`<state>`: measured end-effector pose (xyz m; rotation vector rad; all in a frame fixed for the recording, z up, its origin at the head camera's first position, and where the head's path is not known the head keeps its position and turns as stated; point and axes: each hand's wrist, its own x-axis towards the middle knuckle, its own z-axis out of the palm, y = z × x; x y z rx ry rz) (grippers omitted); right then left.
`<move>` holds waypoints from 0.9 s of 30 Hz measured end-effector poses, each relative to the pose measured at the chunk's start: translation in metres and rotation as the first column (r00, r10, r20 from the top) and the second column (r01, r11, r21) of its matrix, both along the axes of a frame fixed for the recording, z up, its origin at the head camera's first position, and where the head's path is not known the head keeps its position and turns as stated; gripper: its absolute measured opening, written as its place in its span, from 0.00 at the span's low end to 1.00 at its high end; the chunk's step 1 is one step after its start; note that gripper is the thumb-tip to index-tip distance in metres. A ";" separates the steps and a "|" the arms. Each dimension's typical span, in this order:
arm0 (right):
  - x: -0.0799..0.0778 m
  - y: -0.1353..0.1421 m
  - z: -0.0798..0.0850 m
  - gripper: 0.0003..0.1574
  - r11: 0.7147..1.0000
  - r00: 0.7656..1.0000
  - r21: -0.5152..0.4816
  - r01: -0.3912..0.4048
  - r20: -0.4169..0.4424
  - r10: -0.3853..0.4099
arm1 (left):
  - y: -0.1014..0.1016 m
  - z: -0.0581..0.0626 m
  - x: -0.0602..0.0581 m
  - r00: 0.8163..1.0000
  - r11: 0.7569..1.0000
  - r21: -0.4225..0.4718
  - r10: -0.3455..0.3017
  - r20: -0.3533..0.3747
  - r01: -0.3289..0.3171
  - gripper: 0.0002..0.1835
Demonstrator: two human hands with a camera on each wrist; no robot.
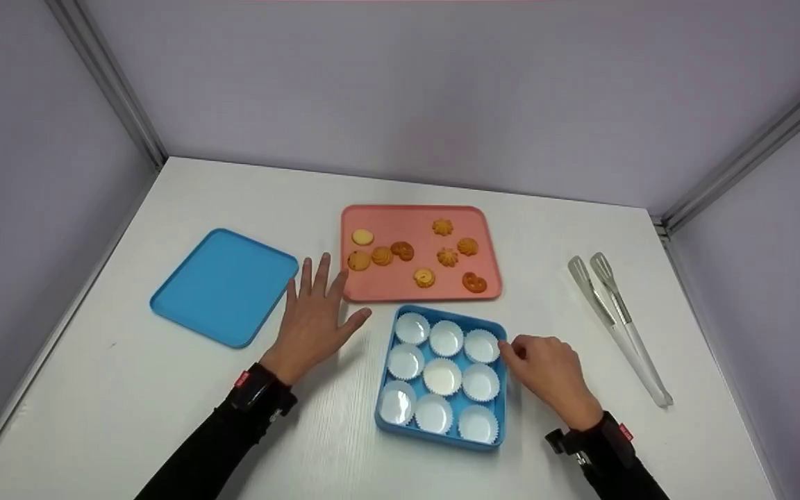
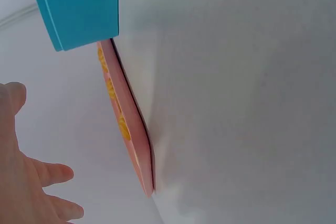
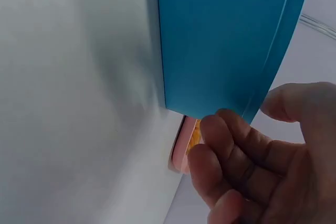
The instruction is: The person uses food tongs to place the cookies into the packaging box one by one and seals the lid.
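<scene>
In the head view my left hand [image 1: 311,326] is spread out palm down, fingers straight. It is between a blue lid-like tray [image 1: 223,288] and a pink tray [image 1: 407,288], its fingertips near the pink tray's left edge. My right hand [image 1: 546,368] is at the right wall of a blue box [image 1: 442,439], fingers curled. Its thumb [image 3: 281,100] is at the box's rim and its fingers overlap the outer wall, pinching the edge near the far right corner. Inside the box are rows of white paper cups [image 1: 442,376].
Several small cookies lie on the pink tray, among them a pretzel [image 1: 474,282], a star-shaped cookie [image 1: 443,227] and a pale round one [image 1: 362,237]. White-handled tongs [image 1: 622,326] lie at the right of the white table [image 1: 94,417]. Grey walls [image 1: 400,90] stand around the table.
</scene>
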<state>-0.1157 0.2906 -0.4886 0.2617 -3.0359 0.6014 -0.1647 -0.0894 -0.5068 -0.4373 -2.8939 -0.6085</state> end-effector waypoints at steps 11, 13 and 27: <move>-0.013 -0.013 -0.001 0.27 0.998 0.998 -0.031 -0.059 -0.036 0.058 | 0.011 0.004 0.015 0.988 0.992 0.116 -0.068 0.140 0.052 0.32; -0.016 -0.016 -0.001 0.27 0.997 0.997 -0.036 -0.067 -0.028 0.066 | 0.014 0.005 0.020 0.971 0.988 0.138 -0.098 0.218 0.068 0.31; -0.029 -0.032 0.000 0.28 0.995 0.995 -0.044 -0.093 -0.039 0.091 | 0.025 0.001 0.027 0.938 0.967 0.178 -0.223 0.265 0.180 0.19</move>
